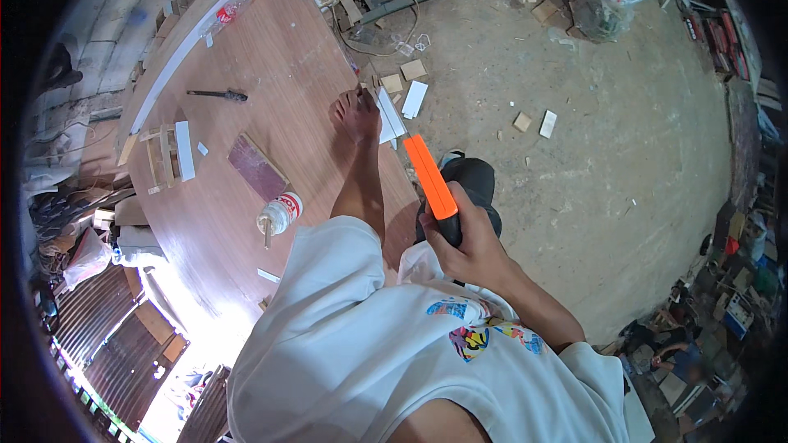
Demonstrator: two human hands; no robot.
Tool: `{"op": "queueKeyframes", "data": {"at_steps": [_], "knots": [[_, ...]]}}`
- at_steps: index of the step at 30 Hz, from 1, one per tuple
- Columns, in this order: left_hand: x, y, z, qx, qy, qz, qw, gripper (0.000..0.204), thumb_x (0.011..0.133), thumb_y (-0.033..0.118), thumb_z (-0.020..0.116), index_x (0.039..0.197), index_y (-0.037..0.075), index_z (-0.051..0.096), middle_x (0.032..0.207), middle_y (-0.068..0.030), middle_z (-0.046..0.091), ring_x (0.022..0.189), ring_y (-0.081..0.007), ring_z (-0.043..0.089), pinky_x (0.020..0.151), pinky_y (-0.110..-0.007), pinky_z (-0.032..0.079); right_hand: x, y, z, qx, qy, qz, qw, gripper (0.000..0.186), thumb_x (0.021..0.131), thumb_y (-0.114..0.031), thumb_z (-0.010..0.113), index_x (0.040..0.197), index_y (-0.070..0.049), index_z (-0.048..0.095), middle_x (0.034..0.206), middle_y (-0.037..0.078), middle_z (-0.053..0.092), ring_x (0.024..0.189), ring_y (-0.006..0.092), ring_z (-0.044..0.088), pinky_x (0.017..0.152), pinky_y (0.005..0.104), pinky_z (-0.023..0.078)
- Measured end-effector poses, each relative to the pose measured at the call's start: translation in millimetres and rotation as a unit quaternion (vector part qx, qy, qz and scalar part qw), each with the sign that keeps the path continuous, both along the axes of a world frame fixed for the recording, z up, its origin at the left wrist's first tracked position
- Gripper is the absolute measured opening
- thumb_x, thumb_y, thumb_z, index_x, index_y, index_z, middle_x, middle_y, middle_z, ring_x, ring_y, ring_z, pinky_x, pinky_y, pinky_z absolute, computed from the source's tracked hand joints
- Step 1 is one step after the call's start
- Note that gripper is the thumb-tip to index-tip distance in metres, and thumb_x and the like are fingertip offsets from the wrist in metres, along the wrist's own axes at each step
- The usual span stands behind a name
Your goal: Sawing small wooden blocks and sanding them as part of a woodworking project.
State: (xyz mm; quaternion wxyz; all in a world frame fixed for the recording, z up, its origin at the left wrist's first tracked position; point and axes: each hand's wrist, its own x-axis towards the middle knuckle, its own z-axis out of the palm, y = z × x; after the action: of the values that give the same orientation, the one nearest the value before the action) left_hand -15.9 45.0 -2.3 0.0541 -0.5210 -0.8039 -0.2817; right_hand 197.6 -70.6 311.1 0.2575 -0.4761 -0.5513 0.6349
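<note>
The white board lies at the edge of the tabletop, its long axis running away from the person and slightly leftward. Just beside its left side is the left hand, the nearer one, fingers bent downward; whether they grip or only press is unclear. Nearer the person than the board, and to its right, the right hand has its fingers clenched round the black grip of an orange hand tool, which points toward the board. The tool's far end is hard to make out.
</note>
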Motion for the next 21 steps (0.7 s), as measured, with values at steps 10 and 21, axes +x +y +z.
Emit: {"op": "queueKeyframes", "data": {"at_steps": [10,21], "knots": [[-3.3,0.0,-6.0,-0.008,-0.021,-0.018,1.0,0.023,0.088,0.026,0.057,0.108,0.016,0.062,0.096,-0.0057,0.058,0.098,-0.0265,0.051,0.092,-0.043,0.036,0.9,-4.1,-0.8,0.009,0.026,0.01,1.0,0.024,0.08,0.006,0.057,0.102,0.001,0.049,0.086,0.011,0.056,0.078,0.02,0.058,0.074,0.0314,0.046],[-5.0,-1.3,-7.3,-0.008,-0.038,-0.028,0.999,0.025,0.088,0.027,0.058,0.111,0.017,0.061,0.096,-0.0049,0.057,0.099,-0.0258,0.05,0.094,-0.042,0.034,1.4,-7.7,4.7,-0.014,0.017,0.018,1.0,0.027,0.079,0.006,0.058,0.104,0.001,0.049,0.087,0.011,0.058,0.08,0.0206,0.061,0.075,0.0311,0.047]]}}
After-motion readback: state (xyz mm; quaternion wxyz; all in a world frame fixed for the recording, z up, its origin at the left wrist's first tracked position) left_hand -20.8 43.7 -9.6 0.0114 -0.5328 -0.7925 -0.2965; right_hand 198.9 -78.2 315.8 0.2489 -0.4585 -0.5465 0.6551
